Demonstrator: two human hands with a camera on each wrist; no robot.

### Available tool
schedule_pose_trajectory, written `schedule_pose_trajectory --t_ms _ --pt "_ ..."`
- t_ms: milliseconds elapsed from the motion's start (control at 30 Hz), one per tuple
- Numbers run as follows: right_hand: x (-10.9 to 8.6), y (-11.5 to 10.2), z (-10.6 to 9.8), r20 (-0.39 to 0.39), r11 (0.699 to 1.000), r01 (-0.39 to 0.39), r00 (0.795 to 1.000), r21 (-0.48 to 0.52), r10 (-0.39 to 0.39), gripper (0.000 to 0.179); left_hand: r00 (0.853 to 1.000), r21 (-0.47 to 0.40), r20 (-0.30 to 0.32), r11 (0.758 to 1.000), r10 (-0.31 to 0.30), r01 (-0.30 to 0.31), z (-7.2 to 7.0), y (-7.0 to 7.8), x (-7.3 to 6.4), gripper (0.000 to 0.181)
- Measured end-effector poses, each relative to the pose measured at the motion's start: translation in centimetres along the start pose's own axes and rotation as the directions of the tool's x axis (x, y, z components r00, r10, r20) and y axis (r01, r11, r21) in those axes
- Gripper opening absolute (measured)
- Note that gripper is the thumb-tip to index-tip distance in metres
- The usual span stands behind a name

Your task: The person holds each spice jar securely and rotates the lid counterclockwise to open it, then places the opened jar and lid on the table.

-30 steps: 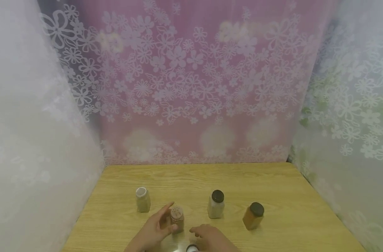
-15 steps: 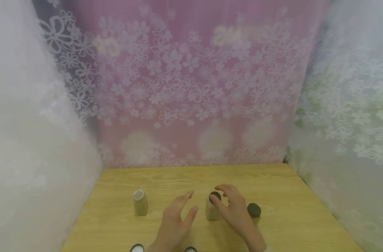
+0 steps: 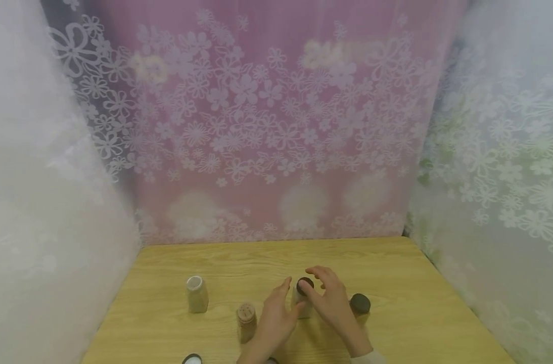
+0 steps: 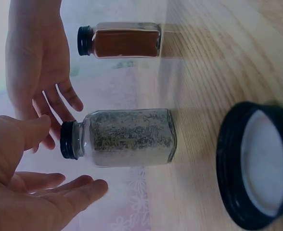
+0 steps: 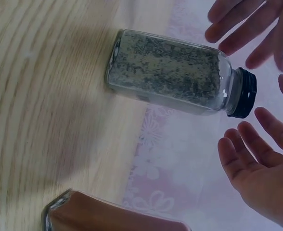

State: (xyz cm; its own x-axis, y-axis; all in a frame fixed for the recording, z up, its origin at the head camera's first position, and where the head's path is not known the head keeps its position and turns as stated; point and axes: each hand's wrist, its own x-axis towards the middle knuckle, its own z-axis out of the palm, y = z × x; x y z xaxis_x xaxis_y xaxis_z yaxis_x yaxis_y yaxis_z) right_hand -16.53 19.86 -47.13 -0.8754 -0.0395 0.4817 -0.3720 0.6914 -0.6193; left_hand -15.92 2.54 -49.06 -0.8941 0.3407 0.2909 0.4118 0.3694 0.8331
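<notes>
A glass spice jar with grey speckled contents stands upright, its black lid on. My left hand is on its left side, fingers spread and apart from the glass in the left wrist view. On the other side, my right hand curves loosely around the lid. The right wrist view shows a gap between its fingers and the lid. Neither hand holds anything. To the right stands a jar of reddish-brown spice, black lid on, partly hidden by the right arm in the head view.
On the left stand a pale jar without a lid and a jar with a perforated shaker top. Loose black lids with white liners lie near the front, one lid at the frame's edge. Flowered curtains surround the wooden table.
My left hand has left the shaker-top jar and moved right to the speckled jar. My right hand has risen from beside a loose lid to this jar's lid.
</notes>
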Motion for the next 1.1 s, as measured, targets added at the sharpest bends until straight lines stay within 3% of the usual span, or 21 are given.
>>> schedule_pose_trajectory --t_ms 467,833,1100 --pt "0.0 0.5 0.9 0.066 1.0 -0.013 0.998 0.002 0.013 0.035 0.999 -0.029 0.045 1.0 0.012 -0.011 1.0 -0.7 1.2 0.067" --pt "0.0 1.2 1.1 0.028 1.0 -0.006 1.0 0.009 0.006 0.043 0.999 -0.056 0.046 0.998 -0.028 0.031 1.6 -1.7 1.8 0.052" --pt "-0.1 1.4 1.0 0.03 0.998 -0.07 0.997 0.006 0.07 0.049 0.994 -0.11 0.058 0.989 -0.088 0.094 1.9 -1.9 1.8 0.05"
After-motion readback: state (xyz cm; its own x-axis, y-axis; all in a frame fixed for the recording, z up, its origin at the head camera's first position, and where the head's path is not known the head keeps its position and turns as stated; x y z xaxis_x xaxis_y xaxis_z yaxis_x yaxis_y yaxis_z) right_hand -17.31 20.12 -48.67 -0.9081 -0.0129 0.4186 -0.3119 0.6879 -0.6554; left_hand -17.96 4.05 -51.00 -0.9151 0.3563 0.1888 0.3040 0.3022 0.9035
